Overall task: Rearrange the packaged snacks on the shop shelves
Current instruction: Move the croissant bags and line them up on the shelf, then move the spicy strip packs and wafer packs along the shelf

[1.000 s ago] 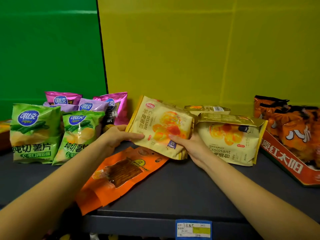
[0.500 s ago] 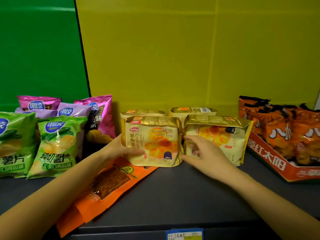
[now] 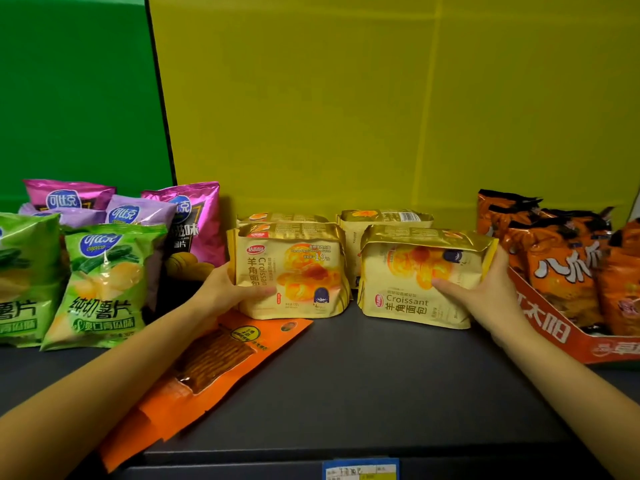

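Observation:
Two gold croissant packs stand side by side on the dark shelf (image 3: 363, 393). My left hand (image 3: 225, 289) grips the left croissant pack (image 3: 294, 271) at its left side, thumb across the front. My right hand (image 3: 485, 292) holds the right croissant pack (image 3: 415, 275) by its right edge, thumb on the front. Two more croissant packs (image 3: 384, 216) stand behind them. A flat orange snack packet (image 3: 214, 362) lies under my left forearm, overhanging the shelf's front edge.
Green chip bags (image 3: 104, 282) and pink and purple chip bags (image 3: 194, 220) stand at the left. An open red carton (image 3: 554, 334) of orange snack bags (image 3: 568, 265) sits at the right. A price label (image 3: 360, 469) is on the shelf's front edge.
The left pack went from tilted in both hands to upright on the shelf. My right hand left it and took hold of the right pack's right edge.

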